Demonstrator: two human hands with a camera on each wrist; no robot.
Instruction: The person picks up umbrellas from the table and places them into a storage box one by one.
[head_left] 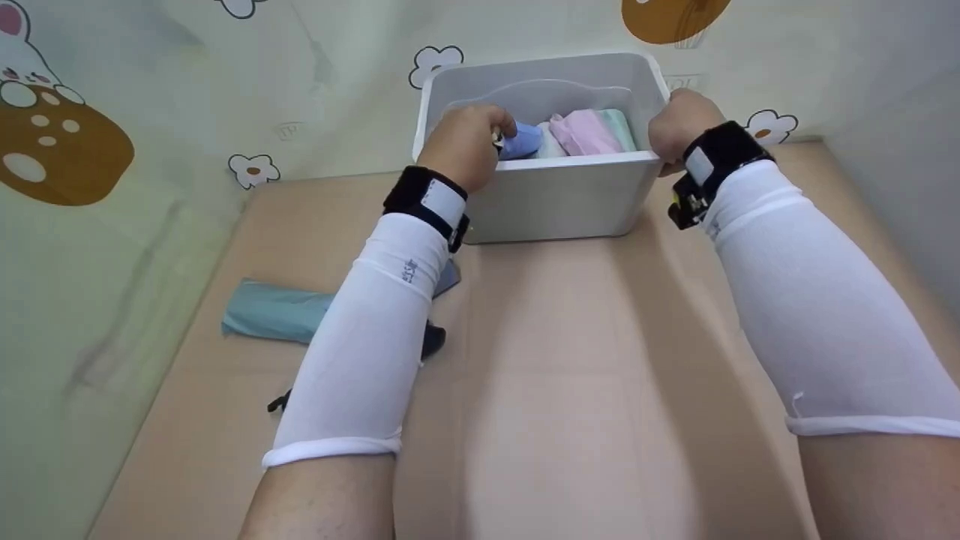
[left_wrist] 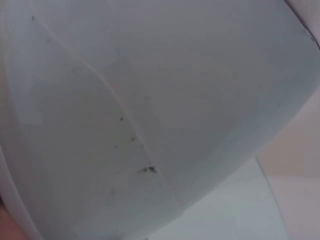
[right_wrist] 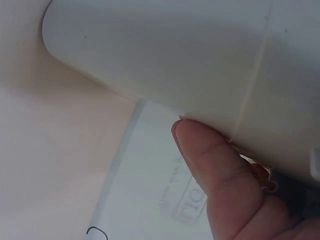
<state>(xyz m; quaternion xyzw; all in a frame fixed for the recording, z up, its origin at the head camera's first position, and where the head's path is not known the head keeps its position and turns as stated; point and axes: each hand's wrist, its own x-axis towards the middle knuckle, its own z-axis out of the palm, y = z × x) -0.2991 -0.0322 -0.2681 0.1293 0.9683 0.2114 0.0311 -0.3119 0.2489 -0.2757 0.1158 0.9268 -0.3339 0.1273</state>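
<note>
Head view shows the left hand (head_left: 463,146) at the left end of a white bin (head_left: 559,199). Its fingers curl over the near rim and dip inside, right by a blue cloth (head_left: 521,141). It looks like it grips the rim, but I cannot tell if the fingertips also touch the cloth. The right hand (head_left: 679,124) is at the right end of the bin. Its fingers curl over that corner of the rim and hold it. From the right wrist, the thumb (right_wrist: 210,160) presses flat on the bin's smooth outside wall.

So the bin sits between the two hands, one hand at each end. It stands at the far side of the counter (head_left: 555,375), close to the wall with the flower pictures.

The bin looks like hard plastic, stiff and smooth, so it could slip a bit. I think it is light, since only soft things are in it. The rim at the two ends seems the best place to hold.

Inside, next to the blue cloth, are a pink cloth (head_left: 583,131) and a pale green one (head_left: 619,127), all soft and folded. On the counter, under the left arm, lies a light blue cloth (head_left: 274,311), well apart from the bin.
</note>
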